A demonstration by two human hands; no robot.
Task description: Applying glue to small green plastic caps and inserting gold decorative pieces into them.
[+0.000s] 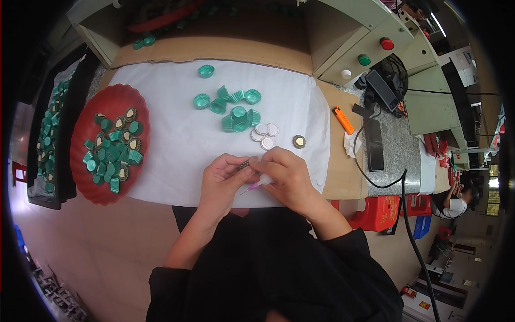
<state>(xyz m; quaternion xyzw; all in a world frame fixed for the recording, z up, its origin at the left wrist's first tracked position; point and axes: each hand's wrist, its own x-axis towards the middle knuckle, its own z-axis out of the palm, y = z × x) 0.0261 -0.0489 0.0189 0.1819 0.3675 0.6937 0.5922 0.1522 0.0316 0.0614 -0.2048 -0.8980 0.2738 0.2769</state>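
Near the front edge of the white sheet (pixel 177 139), my two hands meet. My left hand (pixel 221 174) pinches a small dark piece with a patterned edge (pixel 244 164), mostly covered by the fingers. In my right hand (pixel 289 180) is a small whitish dispenser with a purple needle tip (pixel 255 186), its thin needle pointing down and left. Just beyond the hands lie several white round caps with crimped edges (pixel 267 143). A dark round piece with a gold centre (pixel 299 141) rests alone to their right. Several green fluted cups (pixel 240 119) are grouped farther back.
A red scalloped tray (pixel 80 161) at left holds green cups and gold-centred pieces. Beyond it stands a black bin (pixel 52 199) with more. At right are an orange box cutter (pixel 343 120), a dark handheld device (pixel 381 88), a black cable (pixel 406 214) and red stools (pixel 375 213).
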